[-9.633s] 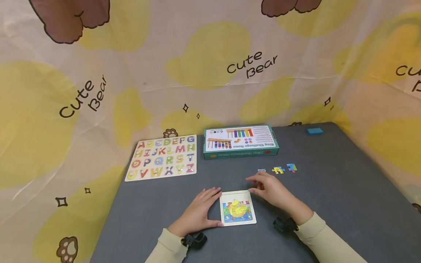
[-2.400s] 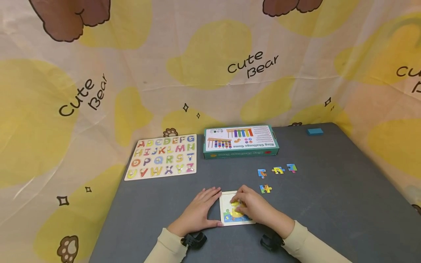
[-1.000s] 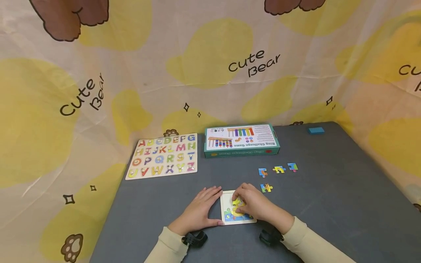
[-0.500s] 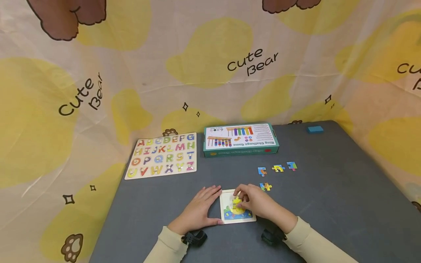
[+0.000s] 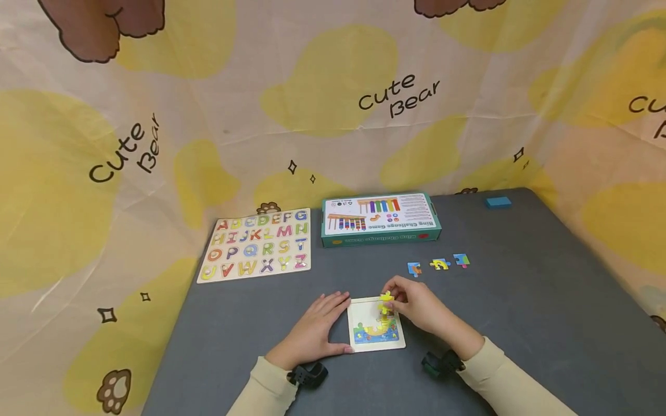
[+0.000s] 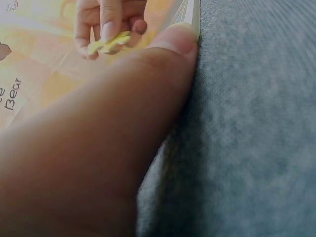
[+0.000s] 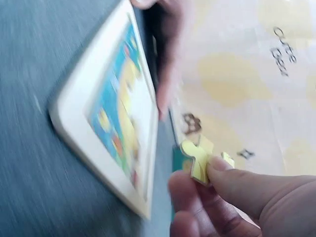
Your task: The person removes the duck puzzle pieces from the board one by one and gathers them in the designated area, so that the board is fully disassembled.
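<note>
Reading the backdrop cloth (image 5: 333, 81) from my end, I make out "Cute Bear" in black script more than once; the green-edged box (image 5: 380, 219) at the back of the table (image 5: 520, 300) says "Ring Challenge Game" on its top and near side, upside down from the person's side; the alphabet board (image 5: 307, 254) to its left carries coloured letters in four rows, A to Z. I cannot see into the box; the pale-rimmed tray (image 5: 380, 346) lies flat, its near part filled with fitted pieces (image 5: 372, 337), blue along the bottom with yellow above, its pale base showing towards the far left. Over the tray's far right corner I see the yellow puzzle piece (image 7: 199, 165); the right hand (image 5: 424, 306) holds it in a narrow grip, thumb against fingers; in the right wrist view a rounded knob points towards the tray, and I cannot tell whether the yellow scrap past the thumb belongs to it; from the left wrist its long axis runs nearly level, rising slightly rightward. The left hand (image 5: 312, 332) lies along the tray's left side, its grip wide, thumb touching the near corner; three loose pieces (image 5: 440, 264) lie beyond the right hand, and a blue block (image 5: 498, 202) sits near the far right corner.
</note>
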`<move>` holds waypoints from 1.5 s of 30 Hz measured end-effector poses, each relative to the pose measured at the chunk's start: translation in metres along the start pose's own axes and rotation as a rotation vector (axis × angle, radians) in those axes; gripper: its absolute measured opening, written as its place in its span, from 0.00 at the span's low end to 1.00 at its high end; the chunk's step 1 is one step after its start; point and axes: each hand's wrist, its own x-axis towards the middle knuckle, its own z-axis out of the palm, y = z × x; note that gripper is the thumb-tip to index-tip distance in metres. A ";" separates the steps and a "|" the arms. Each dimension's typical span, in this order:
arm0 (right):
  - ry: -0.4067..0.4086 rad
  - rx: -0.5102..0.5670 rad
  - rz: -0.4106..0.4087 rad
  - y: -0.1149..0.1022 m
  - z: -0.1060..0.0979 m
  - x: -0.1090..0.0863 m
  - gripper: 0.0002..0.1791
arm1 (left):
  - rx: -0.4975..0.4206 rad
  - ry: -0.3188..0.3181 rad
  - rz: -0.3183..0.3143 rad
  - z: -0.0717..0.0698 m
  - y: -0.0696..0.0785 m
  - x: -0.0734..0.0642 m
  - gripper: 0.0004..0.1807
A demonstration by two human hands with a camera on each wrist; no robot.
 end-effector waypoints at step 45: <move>0.234 -0.202 0.191 0.081 -0.076 -0.028 0.06 | -0.023 0.004 0.005 0.001 0.000 0.001 0.56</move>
